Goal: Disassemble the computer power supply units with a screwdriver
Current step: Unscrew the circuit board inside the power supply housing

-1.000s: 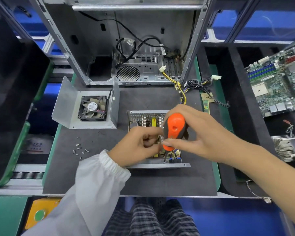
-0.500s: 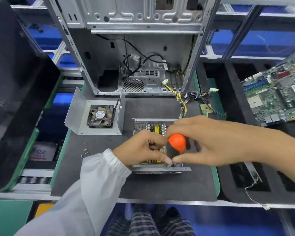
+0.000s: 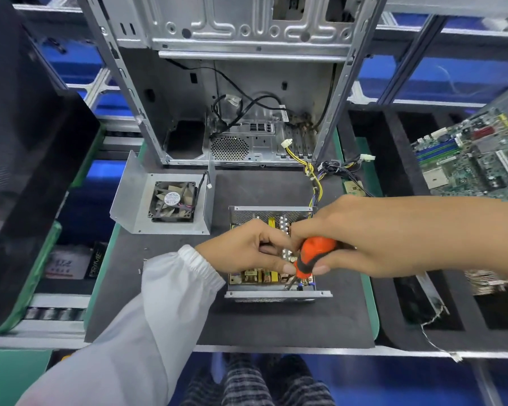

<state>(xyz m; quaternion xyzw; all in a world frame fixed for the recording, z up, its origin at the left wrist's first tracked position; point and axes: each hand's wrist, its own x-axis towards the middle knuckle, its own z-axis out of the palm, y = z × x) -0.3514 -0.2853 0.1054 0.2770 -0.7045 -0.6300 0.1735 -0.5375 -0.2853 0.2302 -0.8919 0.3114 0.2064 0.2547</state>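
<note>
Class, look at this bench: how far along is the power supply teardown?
Done: the cover with its fan lies off to one side, and the power supply unit sits open with its board showing. In hand: the right hand holds the screwdriver down onto the board, with the left hand beside it. Left: the board is not yet out.

- The power supply unit (image 3: 276,294) has dull grey sheet-metal walls, the far one perforated.
- The screwdriver (image 3: 311,256) has a smooth orange plastic handle with a black band.
- The bench (image 3: 276,323) carries a matt black mat.
- The computer case (image 3: 247,33) at the bench's far edge is bare stamped metal.
- The sleeve (image 3: 159,303) is white cloth.
</note>
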